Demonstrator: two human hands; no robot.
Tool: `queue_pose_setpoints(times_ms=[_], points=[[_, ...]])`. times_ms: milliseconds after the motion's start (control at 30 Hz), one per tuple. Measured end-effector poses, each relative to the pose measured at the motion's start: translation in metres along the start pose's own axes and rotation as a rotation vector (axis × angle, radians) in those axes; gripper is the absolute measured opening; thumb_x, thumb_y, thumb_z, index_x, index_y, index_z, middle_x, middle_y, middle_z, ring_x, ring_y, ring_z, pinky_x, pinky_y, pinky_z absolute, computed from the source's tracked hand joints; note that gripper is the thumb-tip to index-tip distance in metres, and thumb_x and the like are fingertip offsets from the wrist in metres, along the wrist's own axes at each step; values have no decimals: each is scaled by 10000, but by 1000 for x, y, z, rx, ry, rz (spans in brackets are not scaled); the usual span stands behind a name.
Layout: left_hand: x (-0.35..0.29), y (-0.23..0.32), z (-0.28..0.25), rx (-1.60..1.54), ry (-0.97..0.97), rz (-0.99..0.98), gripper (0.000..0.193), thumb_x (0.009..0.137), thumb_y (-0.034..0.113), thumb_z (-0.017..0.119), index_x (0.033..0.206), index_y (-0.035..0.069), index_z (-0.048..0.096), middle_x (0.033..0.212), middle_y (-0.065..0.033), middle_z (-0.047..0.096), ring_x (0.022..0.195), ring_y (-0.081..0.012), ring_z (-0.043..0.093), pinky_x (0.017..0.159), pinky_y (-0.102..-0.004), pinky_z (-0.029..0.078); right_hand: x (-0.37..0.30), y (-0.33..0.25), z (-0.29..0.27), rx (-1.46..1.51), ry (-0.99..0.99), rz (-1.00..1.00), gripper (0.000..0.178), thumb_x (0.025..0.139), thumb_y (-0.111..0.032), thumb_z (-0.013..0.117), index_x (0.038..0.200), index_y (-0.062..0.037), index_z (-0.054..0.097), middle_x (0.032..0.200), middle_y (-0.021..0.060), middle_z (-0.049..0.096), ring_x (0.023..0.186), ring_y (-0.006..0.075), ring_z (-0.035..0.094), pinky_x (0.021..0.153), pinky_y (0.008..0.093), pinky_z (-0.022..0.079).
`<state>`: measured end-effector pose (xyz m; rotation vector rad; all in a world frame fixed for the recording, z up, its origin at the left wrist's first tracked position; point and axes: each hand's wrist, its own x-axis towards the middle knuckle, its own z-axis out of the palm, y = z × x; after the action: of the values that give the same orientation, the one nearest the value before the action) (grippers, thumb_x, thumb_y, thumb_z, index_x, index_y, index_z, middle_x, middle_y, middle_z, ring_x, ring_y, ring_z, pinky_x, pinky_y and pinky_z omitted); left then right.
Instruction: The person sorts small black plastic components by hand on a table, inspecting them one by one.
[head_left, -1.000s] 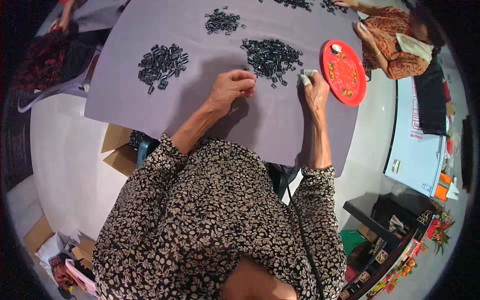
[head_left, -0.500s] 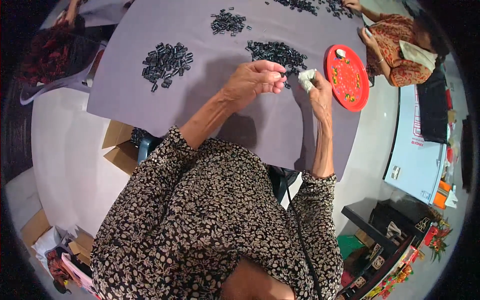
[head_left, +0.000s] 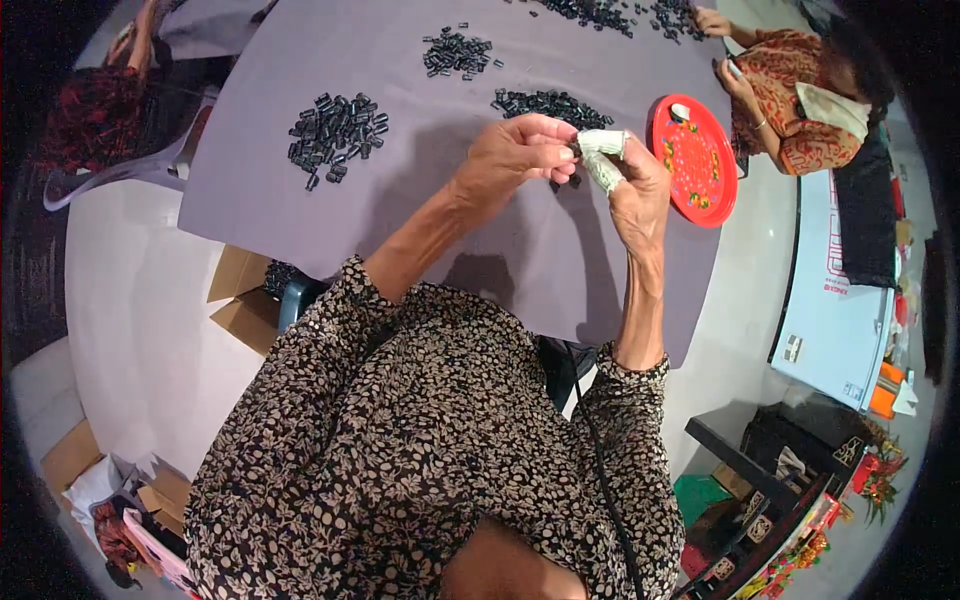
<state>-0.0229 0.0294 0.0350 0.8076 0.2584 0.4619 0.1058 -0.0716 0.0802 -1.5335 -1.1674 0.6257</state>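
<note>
My left hand (head_left: 515,160) pinches a small black piece (head_left: 574,149) between thumb and fingertips, above the near side of the purple-grey tabletop (head_left: 400,215). My right hand (head_left: 637,185) meets it from the right, its thumb and forefinger wrapped in white finger coverings (head_left: 604,143) and closed at the same piece. Fingers hide most of the piece. Just beyond my hands lies a pile of short black tube-like pieces (head_left: 545,103). To the left sits another such pile (head_left: 335,135), with a smaller one (head_left: 458,53) farther back.
A red round tray (head_left: 690,170) with a small white item on it stands at the table's right edge. Beyond it a co-worker's hand (head_left: 738,85) is near the table. More black pieces (head_left: 595,12) lie at the far side. An open cardboard box (head_left: 245,310) is below left.
My right hand has moved left and its covered fingertips have come to the black piece held in my left hand. The left hand stays nearly in place.
</note>
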Motion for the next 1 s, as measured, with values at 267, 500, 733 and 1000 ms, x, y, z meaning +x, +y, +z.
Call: queue_pose_setpoints(times_ms=[267, 500, 733, 1000], points=[[7, -2, 9, -75, 113, -4, 252, 772, 88, 612, 983, -32, 542, 858, -110, 599, 751, -162, 602, 672, -261, 504, 2, 1, -1, -167, 62, -130, 199, 760, 65, 521, 928, 11, 612, 833, 17, 564, 767, 102, 534, 701, 214, 415], [10, 5, 18, 3, 106, 78, 222, 797, 88, 586, 986, -17, 535, 894, -98, 584, 787, -171, 591, 735, -303, 496, -1, -2, -6, -25, 114, -3, 210, 774, 49, 519, 963, 9, 599, 847, 26, 598, 778, 111, 555, 711, 221, 425], [12, 3, 21, 259, 110, 250, 220, 745, 58, 595, 950, -21, 583, 839, -52, 598, 675, -71, 541, 624, -193, 458, 1, -8, -6, 183, 159, 54, 190, 778, 11, 550, 963, 4, 592, 835, 58, 610, 742, 144, 581, 702, 263, 466], [9, 2, 18, 391, 110, 239, 178, 743, 43, 591, 915, 0, 611, 764, -19, 597, 651, -42, 524, 594, -177, 438, 3, -5, -8, 134, 148, 54, 232, 766, 6, 582, 998, 0, 572, 842, 41, 589, 746, 138, 581, 699, 256, 467]])
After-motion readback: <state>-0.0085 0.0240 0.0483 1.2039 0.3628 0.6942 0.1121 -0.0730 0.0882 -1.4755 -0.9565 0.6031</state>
